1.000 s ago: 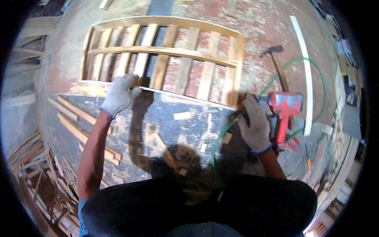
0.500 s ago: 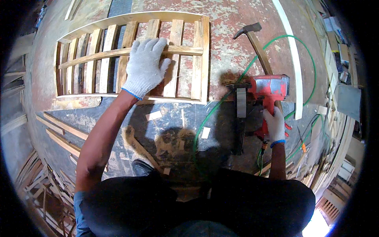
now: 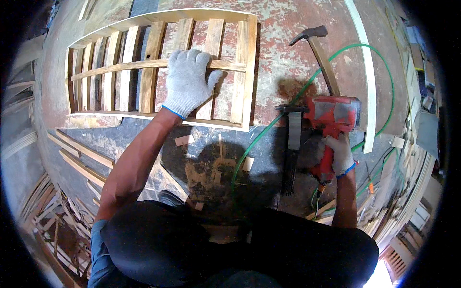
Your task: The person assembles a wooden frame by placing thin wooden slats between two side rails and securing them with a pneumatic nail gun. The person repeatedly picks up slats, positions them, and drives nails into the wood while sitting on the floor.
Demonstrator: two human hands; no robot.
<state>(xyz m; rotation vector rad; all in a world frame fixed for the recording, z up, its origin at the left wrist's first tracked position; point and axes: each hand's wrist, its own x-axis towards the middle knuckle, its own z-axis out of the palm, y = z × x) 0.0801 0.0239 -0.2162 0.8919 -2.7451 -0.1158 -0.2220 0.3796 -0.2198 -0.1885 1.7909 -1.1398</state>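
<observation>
A slatted wooden frame (image 3: 249, 72) lies flat at the upper left, with a long strip (image 3: 115, 68) running across its slats. My gloved left hand (image 3: 188, 81) rests on that strip, fingers curled over it and thumb held out to the side. The fingertips are hidden behind the strip. In my gloved right hand (image 3: 342, 152) is a red nail gun (image 3: 333, 113), gripped by its handle to the right of the frame. Its long dark magazine (image 3: 291, 158) points toward me, and its nose is apart from the frame.
Beyond the nail gun lies a claw hammer (image 3: 322, 60). A green air hose (image 3: 393, 81) loops around, crossing near a long pale strip (image 3: 366, 72). Loose wooden sticks (image 3: 84, 149) lie at the left, and offcuts (image 3: 184, 140) and sawdust are scattered nearer me.
My left hand has shifted right along the strip, its fingers now more curled. The nail gun and my right hand sit slightly lower and further right in view, as the view itself shifts a little.
</observation>
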